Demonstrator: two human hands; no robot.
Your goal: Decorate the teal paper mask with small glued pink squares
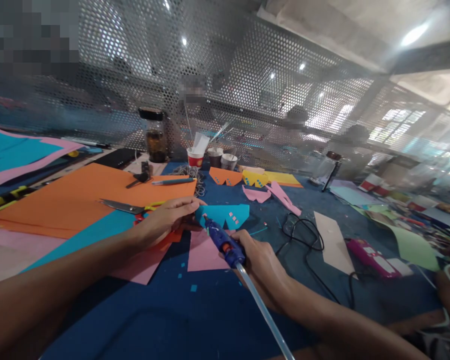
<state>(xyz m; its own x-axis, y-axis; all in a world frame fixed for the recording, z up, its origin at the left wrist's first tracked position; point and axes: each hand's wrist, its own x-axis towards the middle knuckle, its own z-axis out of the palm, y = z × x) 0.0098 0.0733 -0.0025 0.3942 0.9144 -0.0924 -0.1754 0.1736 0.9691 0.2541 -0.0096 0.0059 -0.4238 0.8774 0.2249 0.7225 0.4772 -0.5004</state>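
Note:
A blue paper cutout (221,215) with small pink squares on its right part is pinched at its left end by my left hand (168,217). My right hand (260,260) is wrapped round a dark blue glue gun (225,244), whose tip meets the left part of the cutout. A long clear glue stick (264,310) sticks out of the gun's back toward me. Under the gun lies a pink paper sheet (202,252). Scissors (127,206) with red and yellow handles rest just beyond my left hand, partly hidden by it.
Orange sheets (75,195) cover the left side. Orange (225,176), yellow (255,178) and pink (255,194) cutouts stand or lie farther back, near paper cups (195,158) and a jar (155,137). A black cable (303,235) and a magenta power strip (375,257) are on the right.

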